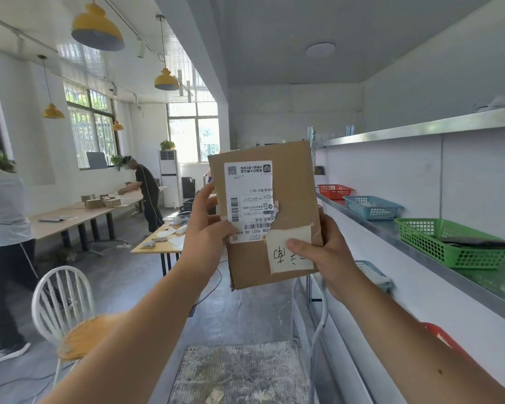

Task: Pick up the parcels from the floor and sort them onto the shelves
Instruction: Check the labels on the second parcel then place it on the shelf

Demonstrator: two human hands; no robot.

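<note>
I hold a flat brown cardboard parcel (292, 182) upright in front of me at chest height. A white shipping label with barcodes and a taped white note with handwriting face me, both upside down. My left hand (207, 231) grips its left edge, thumb on the label. My right hand (324, 252) grips the lower right corner, thumb pressed on the note. The metal shelves (420, 129) run along the wall to my right, apart from the parcel.
On the middle shelf stand a red basket (334, 191), a blue basket (372, 207) and a green basket (449, 243) holding a dark flat item. A white chair (64, 304) stands at lower left. Long tables (79, 214) and two people are further left. A platform cart (239, 371) lies below.
</note>
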